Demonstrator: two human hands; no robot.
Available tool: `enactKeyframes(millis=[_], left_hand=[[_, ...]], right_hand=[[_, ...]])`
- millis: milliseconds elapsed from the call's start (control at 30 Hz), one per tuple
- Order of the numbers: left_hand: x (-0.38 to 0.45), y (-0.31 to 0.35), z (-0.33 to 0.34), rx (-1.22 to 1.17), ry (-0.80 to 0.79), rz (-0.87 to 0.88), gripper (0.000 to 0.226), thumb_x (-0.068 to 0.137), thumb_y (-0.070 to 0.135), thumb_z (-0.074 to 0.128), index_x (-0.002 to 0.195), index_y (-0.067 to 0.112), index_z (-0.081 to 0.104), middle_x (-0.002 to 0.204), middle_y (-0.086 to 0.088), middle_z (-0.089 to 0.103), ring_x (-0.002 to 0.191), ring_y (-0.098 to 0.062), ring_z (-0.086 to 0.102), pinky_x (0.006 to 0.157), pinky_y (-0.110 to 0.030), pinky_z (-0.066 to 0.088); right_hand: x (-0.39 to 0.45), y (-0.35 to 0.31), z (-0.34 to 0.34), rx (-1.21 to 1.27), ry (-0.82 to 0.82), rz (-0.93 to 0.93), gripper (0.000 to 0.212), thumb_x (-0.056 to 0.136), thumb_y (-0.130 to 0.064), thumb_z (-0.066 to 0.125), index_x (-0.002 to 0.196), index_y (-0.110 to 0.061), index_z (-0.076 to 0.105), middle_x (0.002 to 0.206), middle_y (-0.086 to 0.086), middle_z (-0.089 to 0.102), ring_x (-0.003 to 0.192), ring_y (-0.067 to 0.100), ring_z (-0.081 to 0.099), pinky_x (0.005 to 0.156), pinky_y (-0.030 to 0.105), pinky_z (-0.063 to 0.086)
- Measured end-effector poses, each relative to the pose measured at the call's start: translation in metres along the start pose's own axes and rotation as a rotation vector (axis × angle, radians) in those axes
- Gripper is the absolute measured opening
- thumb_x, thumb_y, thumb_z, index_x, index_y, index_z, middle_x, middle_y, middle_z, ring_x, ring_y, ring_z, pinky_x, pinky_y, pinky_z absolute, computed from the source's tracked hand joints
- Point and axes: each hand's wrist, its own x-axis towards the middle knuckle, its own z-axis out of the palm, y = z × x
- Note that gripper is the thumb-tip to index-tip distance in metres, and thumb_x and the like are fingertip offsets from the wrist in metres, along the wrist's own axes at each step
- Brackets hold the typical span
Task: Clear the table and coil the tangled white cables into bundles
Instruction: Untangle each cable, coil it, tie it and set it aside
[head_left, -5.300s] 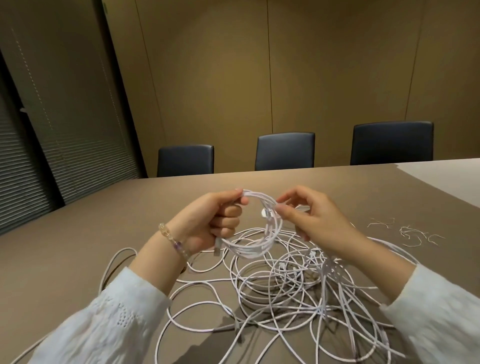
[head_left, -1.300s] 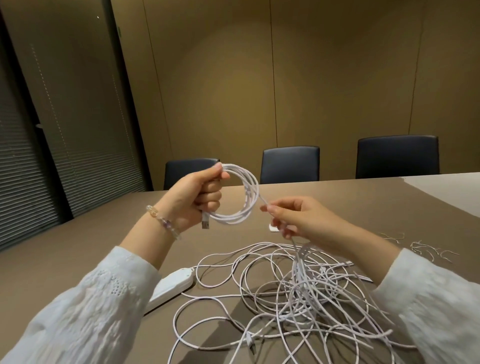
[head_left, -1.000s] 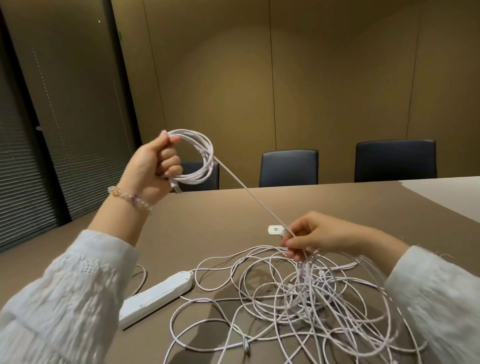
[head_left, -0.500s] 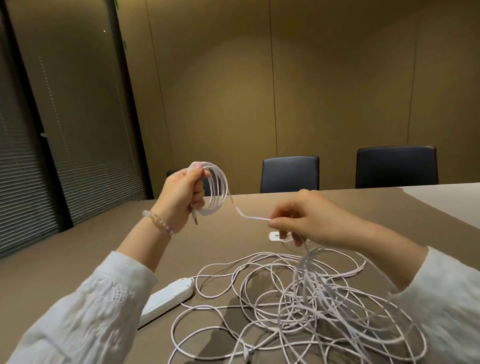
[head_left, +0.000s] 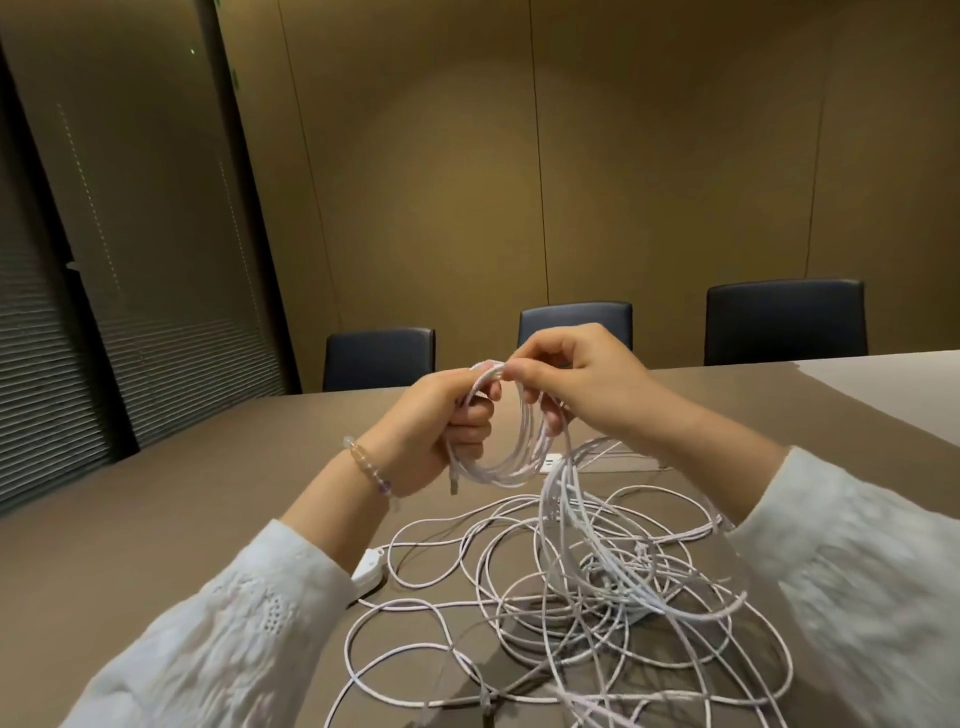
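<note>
Coil (head_left: 511, 447): held up above the counter (head_left: 208, 483), between both hands.
Left hand (head_left: 441, 426): fingers curled round the coil's left side.
Right hand (head_left: 582, 384): coil's top pinched by thumb and fingertip.
Tangled cables (head_left: 597, 587): spread on the counter below, strands rising to the right hand.
Power strip (head_left: 370, 569): beside the tangle, partly hidden by the left sleeve.

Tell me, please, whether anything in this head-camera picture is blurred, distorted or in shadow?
Head view: the right sleeve is smeared by blur; the left hand and coil are fairly sharp; wall seams bow from the wide-angle lens; lighting is dim and warm, with soft shadows under the tangled cables on the table.
</note>
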Motion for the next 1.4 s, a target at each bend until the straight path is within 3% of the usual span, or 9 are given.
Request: enactKeyframes(millis=[100,233,367,567,800,967,1133,1300,1400], left_hand=[[0.001,0.005,-0.006,-0.024,-0.053,-0.080,0.042,0.099,0.044,0.042,0.073,0.012,0.052,0.046,0.008,0.026,0.038,-0.004,0.020,0.035,-0.017,0.021],[0.006,0.007,-0.009,0.040,-0.013,-0.044,0.030,0.100,0.029,0.047,0.074,0.014,0.049,0.049,0.010,0.025,0.039,-0.003,0.019,0.034,-0.015,0.021],[0.008,0.007,-0.012,0.023,0.031,0.008,0.031,0.102,0.026,0.045,0.074,0.014,0.050,0.051,0.008,0.024,0.039,-0.003,0.018,0.034,-0.015,0.020],[0.012,0.007,-0.013,-0.016,0.110,0.060,0.033,0.103,0.026,0.044,0.073,0.013,0.052,0.048,0.009,0.026,0.038,-0.003,0.020,0.035,-0.015,0.020],[0.013,0.009,-0.021,-0.015,0.151,0.091,0.033,0.103,0.026,0.044,0.074,0.012,0.051,0.047,0.009,0.026,0.038,-0.003,0.019,0.035,-0.015,0.019],[0.010,0.005,-0.047,-0.014,0.209,0.107,0.031,0.103,0.025,0.044,0.075,0.012,0.052,0.047,0.010,0.024,0.037,-0.003,0.017,0.036,-0.016,0.015],[0.006,0.003,-0.067,-0.049,0.280,0.141,0.030,0.102,0.024,0.044,0.076,0.013,0.052,0.047,0.010,0.023,0.038,-0.003,0.017,0.036,-0.016,0.015],[0.007,0.008,-0.081,-0.139,0.418,0.234,0.031,0.104,0.024,0.042,0.075,0.014,0.050,0.045,0.011,0.025,0.035,-0.003,0.018,0.034,-0.016,0.015],[0.007,0.017,-0.094,-0.281,0.583,0.285,0.034,0.104,0.024,0.043,0.072,0.014,0.049,0.041,0.011,0.026,0.032,-0.003,0.020,0.031,-0.015,0.019]], right_hand=[[-0.003,0.009,-0.006,0.024,-0.054,0.077,0.015,0.092,-0.021,0.063,0.088,-0.007,0.068,0.064,0.005,0.063,0.050,0.020,0.058,0.049,0.027,0.049],[-0.010,0.017,-0.013,0.026,-0.138,0.161,0.017,0.091,-0.022,0.063,0.099,-0.008,0.065,0.078,0.008,0.070,0.068,0.024,0.068,0.065,0.036,0.060],[-0.017,0.027,-0.029,-0.154,-0.325,0.223,0.025,0.082,-0.032,0.072,0.104,-0.023,0.065,0.097,-0.001,0.071,0.091,0.015,0.068,0.086,0.037,0.057],[-0.033,0.036,-0.024,-0.319,-0.467,0.302,0.046,0.072,-0.057,0.073,0.108,-0.028,0.065,0.102,-0.010,0.068,0.091,0.008,0.067,0.082,0.030,0.057],[-0.027,0.042,-0.020,-0.536,-0.372,0.242,0.026,0.080,-0.019,0.069,0.106,-0.023,0.067,0.099,-0.009,0.068,0.088,0.007,0.063,0.079,0.024,0.054],[-0.014,0.039,-0.038,-0.665,-0.392,0.177,0.030,0.086,-0.004,0.050,0.098,-0.021,0.071,0.087,-0.010,0.070,0.084,0.006,0.061,0.082,0.031,0.052],[0.003,0.046,-0.044,-0.785,-0.317,0.122,0.032,0.094,-0.003,0.046,0.111,-0.019,0.067,0.094,-0.001,0.067,0.088,0.018,0.058,0.076,0.032,0.045],[0.029,0.084,-0.050,-0.907,-0.051,0.231,0.026,0.081,0.006,0.044,0.070,-0.011,0.060,0.077,0.012,0.060,0.079,0.036,0.055,0.065,0.038,0.043],[0.032,0.103,-0.054,-0.958,0.026,0.342,0.026,0.079,0.008,0.043,0.067,-0.011,0.056,0.078,0.015,0.059,0.079,0.038,0.057,0.067,0.037,0.047]])
